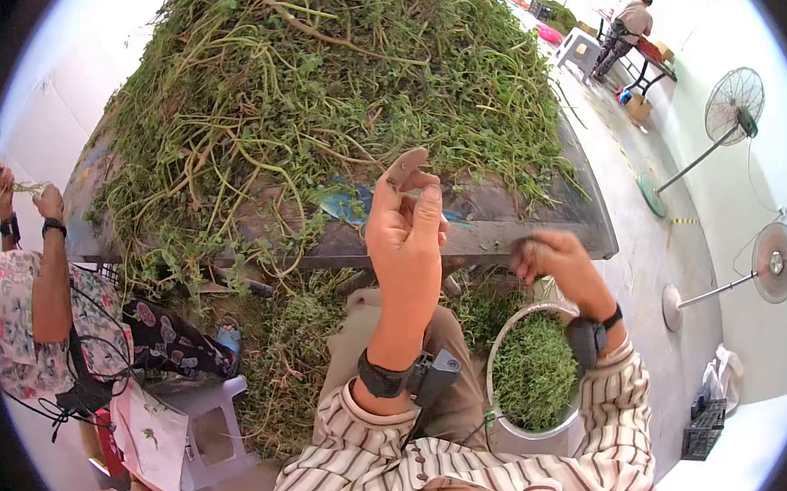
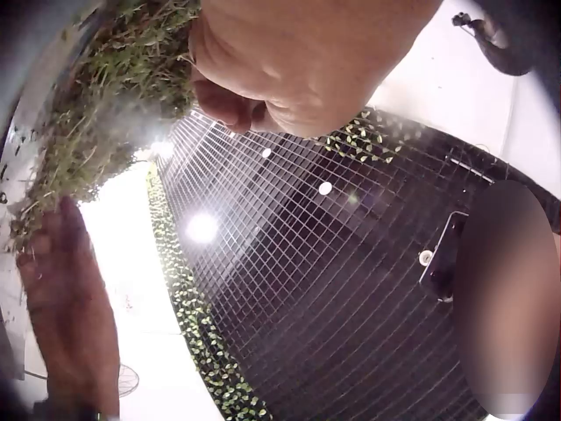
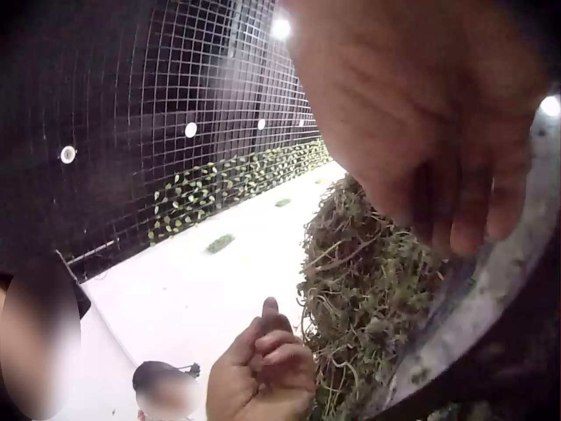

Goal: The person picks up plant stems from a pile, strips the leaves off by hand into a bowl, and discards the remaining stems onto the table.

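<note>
In the head view a big heap of leafy green stems [image 1: 332, 86] covers the worn table [image 1: 492, 207]. My left hand [image 1: 409, 215] is raised before the table's front edge, index finger bent upward, other fingers loosely curled; no stem shows in it. From the right wrist view, the same left hand [image 3: 263, 373] has a gap between index finger and thumb. My right hand [image 1: 557, 257], blurred, is off the table's right front corner, above a round basin [image 1: 526, 434] of picked greens [image 1: 535, 369]. Its fingers [image 3: 469, 206] point loosely downward in the right wrist view, nothing visible in them.
More stems [image 1: 289, 366] lie on the floor under the table. At the left another person [image 1: 37, 312] handles a sprig beside a white plastic stool [image 1: 215, 452]. Two standing fans [image 1: 734, 105] are along the right wall. Someone works at a far table [image 1: 629, 29].
</note>
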The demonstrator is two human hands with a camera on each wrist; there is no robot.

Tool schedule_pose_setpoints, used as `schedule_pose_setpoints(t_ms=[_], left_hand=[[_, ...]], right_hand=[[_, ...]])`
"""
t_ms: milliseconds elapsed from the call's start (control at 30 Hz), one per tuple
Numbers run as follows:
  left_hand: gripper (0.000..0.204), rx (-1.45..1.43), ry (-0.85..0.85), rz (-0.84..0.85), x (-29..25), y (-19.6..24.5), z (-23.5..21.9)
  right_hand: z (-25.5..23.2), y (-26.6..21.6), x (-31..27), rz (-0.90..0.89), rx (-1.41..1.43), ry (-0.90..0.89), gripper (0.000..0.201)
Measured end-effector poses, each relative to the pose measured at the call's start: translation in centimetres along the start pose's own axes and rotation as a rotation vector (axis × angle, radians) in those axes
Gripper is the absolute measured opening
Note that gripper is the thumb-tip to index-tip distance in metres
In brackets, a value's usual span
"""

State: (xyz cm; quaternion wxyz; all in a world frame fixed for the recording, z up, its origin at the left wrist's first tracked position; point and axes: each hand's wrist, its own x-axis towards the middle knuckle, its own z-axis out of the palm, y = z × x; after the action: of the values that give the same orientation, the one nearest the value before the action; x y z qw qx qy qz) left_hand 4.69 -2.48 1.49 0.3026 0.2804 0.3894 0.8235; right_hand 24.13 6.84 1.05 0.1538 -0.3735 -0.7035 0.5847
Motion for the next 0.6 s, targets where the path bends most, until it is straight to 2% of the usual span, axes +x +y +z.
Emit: schedule_pose_setpoints(t_ms=[100, 233, 367, 467, 500, 600], left_hand=[[0.029, -0.068, 0.045, -0.007, 0.3, 0.2, -0.4], [0.029, -0.113, 0.092, -0.060, 0.4, 0.8, -0.7], [0.029, -0.137, 0.104, -0.061, 0.4, 1.2, -1.0], [0.030, -0.117, 0.107, -0.063, 0.6, 1.6, -1.1], [0.030, -0.110, 0.115, -0.055, 0.6, 1.6, -1.3], [0.029, -0.100, 0.110, -0.063, 0.8, 1.8, -1.5]], right_hand=[[-1.1, -3.0, 4.9, -0.161, -0.167, 0.057, 0.027], [-1.4, -6.3, 13.1, -0.240, -0.211, 0.098, 0.034], [-1.3, -8.2, 21.8, -0.238, -0.432, 0.108, 0.043], [0.6, -9.1, 26.7, -0.327, -0.350, 0.114, 0.041], [1.1, -9.2, 27.8, -0.333, -0.345, 0.103, 0.041], [2.7, -9.6, 30.4, -0.188, -0.287, 0.159, 0.058]])
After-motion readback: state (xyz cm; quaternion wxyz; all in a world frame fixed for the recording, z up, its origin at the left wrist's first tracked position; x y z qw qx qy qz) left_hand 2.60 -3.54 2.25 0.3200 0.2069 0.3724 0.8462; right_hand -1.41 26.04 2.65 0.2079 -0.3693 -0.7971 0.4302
